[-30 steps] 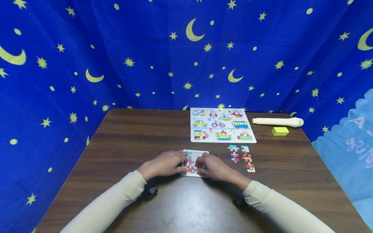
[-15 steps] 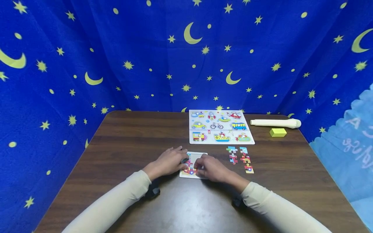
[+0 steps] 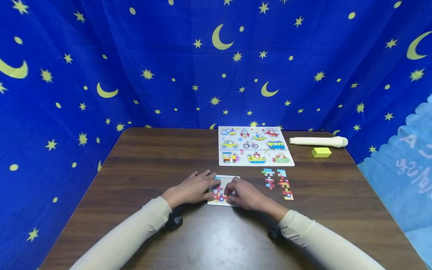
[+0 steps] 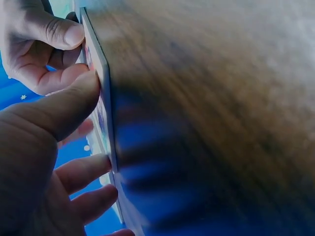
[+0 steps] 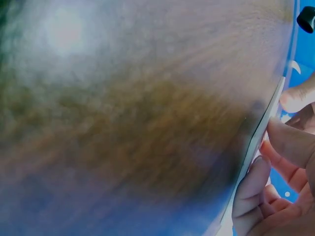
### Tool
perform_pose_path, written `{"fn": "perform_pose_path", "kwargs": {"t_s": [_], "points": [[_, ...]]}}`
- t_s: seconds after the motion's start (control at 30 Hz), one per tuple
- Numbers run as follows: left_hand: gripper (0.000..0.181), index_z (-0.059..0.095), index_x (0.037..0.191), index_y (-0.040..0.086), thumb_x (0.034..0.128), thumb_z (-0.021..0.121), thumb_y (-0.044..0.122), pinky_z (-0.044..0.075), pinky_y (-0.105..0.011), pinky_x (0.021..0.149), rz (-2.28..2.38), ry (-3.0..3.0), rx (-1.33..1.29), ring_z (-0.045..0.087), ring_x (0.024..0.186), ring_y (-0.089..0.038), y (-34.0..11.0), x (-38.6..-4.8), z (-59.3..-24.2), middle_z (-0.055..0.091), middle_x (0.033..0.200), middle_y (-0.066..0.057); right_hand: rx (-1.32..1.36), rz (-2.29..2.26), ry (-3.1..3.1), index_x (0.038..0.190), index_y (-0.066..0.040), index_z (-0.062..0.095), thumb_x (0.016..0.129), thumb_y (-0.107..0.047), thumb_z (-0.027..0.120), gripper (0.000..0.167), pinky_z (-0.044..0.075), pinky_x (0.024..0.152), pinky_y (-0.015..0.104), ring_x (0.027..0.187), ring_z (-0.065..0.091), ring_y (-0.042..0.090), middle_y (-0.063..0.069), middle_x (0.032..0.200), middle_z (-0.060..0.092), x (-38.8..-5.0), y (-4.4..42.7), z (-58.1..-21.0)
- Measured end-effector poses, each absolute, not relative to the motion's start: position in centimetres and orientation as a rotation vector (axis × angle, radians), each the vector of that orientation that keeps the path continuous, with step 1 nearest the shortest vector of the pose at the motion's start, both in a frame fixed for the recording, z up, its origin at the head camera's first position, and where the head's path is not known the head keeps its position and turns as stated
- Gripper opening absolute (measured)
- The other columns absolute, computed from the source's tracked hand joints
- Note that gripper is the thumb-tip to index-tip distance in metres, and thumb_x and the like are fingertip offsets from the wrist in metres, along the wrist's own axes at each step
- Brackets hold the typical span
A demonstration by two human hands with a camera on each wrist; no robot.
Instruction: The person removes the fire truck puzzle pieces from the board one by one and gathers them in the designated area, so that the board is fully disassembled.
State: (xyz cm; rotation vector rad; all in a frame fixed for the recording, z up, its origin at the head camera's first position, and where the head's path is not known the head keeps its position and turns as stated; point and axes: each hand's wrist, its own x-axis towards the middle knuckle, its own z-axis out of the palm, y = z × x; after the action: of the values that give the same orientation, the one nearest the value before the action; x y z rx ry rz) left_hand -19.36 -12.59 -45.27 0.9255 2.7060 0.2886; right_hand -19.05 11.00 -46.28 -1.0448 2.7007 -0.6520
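Note:
A small jigsaw tray [image 3: 231,180] with a partly filled, brightly coloured picture lies flat on the table. My left hand [image 3: 194,188] rests over its left side, thumb on the near part and straight fingers reaching along the far edge. On the tray's right half, my right hand [image 3: 248,195] has thumb and curled fingers around a puzzle piece at the picture's edge; that piece is mostly hidden. From the left wrist, the left thumb [image 4: 74,105] touches the tray beside the right fingers. The right wrist view shows the right hand [image 5: 290,167] low against the tray's edge.
Several loose jigsaw pieces [image 3: 269,183] lie in two columns to the right of the tray. Behind stands a white vehicle peg board [image 3: 248,153]. A white baton-like object [image 3: 314,141] and a yellow block [image 3: 321,152] sit at the back right. A blue star-patterned curtain [image 3: 168,56] surrounds the table.
The left hand's fingers have shifted slightly on the tray, bunching near its edge and then spreading again. The right hand stays at the same spot. The head view has tilted a little.

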Motion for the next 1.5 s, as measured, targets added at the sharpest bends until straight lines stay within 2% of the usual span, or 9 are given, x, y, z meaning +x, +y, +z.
{"fn": "perform_pose_path", "kwargs": {"t_s": [0.23, 0.4, 0.63, 0.9, 1.17, 1.37, 1.5], "points": [[0.058, 0.049, 0.152, 0.033, 0.0979, 0.062, 0.05, 0.02, -0.072, 0.117, 0.207, 2.677, 0.968, 0.022, 0.154, -0.037, -12.7, -19.2, -45.2, 0.031, 0.166, -0.011, -1.041, -0.654, 2.695, 0.096, -0.014, 0.073, 0.085, -0.017, 0.08, 0.013, 0.05, 0.074, 0.033, 0.081, 0.057, 0.014, -0.002, 0.093, 0.059, -19.0, 10.9, -46.4], [0.057, 0.05, 0.151, 0.035, 0.098, 0.061, 0.051, 0.02, -0.073, 0.116, 0.181, 2.686, 0.983, 0.022, 0.154, -0.038, -12.8, -19.3, -45.3, 0.03, 0.166, -0.01, -1.052, -0.685, 2.685, 0.093, -0.014, 0.069, 0.083, -0.017, 0.081, 0.016, 0.051, 0.074, 0.033, 0.08, 0.058, 0.013, -0.002, 0.092, 0.06, -19.0, 10.7, -46.4], [0.057, 0.051, 0.151, 0.034, 0.0979, 0.062, 0.051, 0.02, -0.075, 0.115, 0.172, 2.698, 1.002, 0.022, 0.153, -0.039, -12.8, -19.2, -45.0, 0.031, 0.165, -0.011, -1.008, -0.774, 2.635, 0.09, -0.015, 0.062, 0.078, -0.018, 0.086, 0.027, 0.045, 0.063, 0.026, 0.067, 0.052, 0.007, -0.008, 0.077, 0.058, -19.1, 10.4, -46.3], [0.058, 0.048, 0.152, 0.035, 0.0986, 0.06, 0.052, 0.018, -0.074, 0.116, 0.166, 2.68, 0.985, 0.021, 0.154, -0.039, -12.9, -19.2, -45.0, 0.029, 0.167, -0.009, -0.983, -0.75, 2.626, 0.093, -0.012, 0.066, 0.079, -0.016, 0.086, 0.026, 0.046, 0.064, 0.027, 0.066, 0.053, 0.006, -0.009, 0.073, 0.06, -19.1, 10.2, -46.2], [0.058, 0.048, 0.153, 0.035, 0.0987, 0.06, 0.052, 0.017, -0.074, 0.116, 0.171, 2.672, 0.986, 0.02, 0.154, -0.039, -13.0, -19.1, -45.1, 0.028, 0.167, -0.009, -1.053, -0.689, 2.587, 0.105, -0.01, 0.073, 0.082, -0.016, 0.083, 0.026, 0.051, 0.071, 0.028, 0.074, 0.06, 0.007, -0.007, 0.082, 0.067, -19.4, 10.8, -46.0], [0.06, 0.046, 0.154, 0.037, 0.0982, 0.059, 0.055, 0.017, -0.074, 0.116, 0.155, 2.675, 0.98, 0.02, 0.154, -0.039, -13.1, -19.0, -45.1, 0.027, 0.168, -0.009, -1.101, -0.646, 2.597, 0.106, -0.009, 0.075, 0.084, -0.018, 0.082, 0.025, 0.054, 0.079, 0.032, 0.084, 0.066, 0.012, -0.003, 0.09, 0.072, -19.5, 11.0, -45.8], [0.062, 0.043, 0.155, 0.038, 0.0976, 0.058, 0.057, 0.015, -0.073, 0.117, 0.144, 2.659, 0.964, 0.017, 0.155, -0.039, -13.1, -18.9, -45.1, 0.024, 0.169, -0.008, -1.102, -0.683, 2.593, 0.104, -0.009, 0.075, 0.085, -0.019, 0.082, 0.023, 0.053, 0.074, 0.028, 0.078, 0.063, 0.007, -0.007, 0.086, 0.07, -19.5, 11.6, -45.7]]}}
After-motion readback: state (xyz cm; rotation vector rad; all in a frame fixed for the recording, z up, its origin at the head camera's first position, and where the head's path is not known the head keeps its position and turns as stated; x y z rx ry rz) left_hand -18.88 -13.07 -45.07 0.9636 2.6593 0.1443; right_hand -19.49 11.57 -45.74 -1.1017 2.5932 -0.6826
